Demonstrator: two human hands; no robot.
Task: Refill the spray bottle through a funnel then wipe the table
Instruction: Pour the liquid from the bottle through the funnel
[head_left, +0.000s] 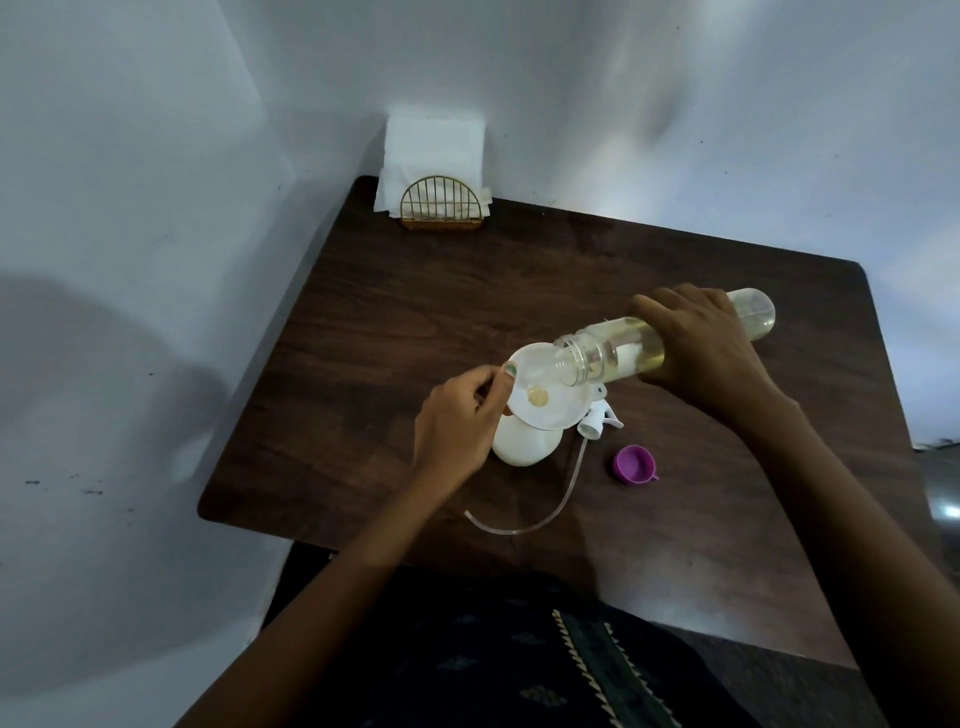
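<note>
A white spray bottle (524, 447) stands uncapped near the middle of the dark wooden table (395, 322). A white funnel (556, 410) sits in its neck, with a little yellowish liquid at its hole. My left hand (460, 421) pinches the funnel's left rim. My right hand (701, 348) grips a clear bottle (608, 353) of pale yellow liquid, tipped almost flat with its open mouth over the funnel.
The spray head (600, 418) with its long clear tube (540, 519) lies just right of the spray bottle. A purple cap (632, 464) lies further right. A gold wire holder with white napkins (434, 171) stands at the far left corner against the wall.
</note>
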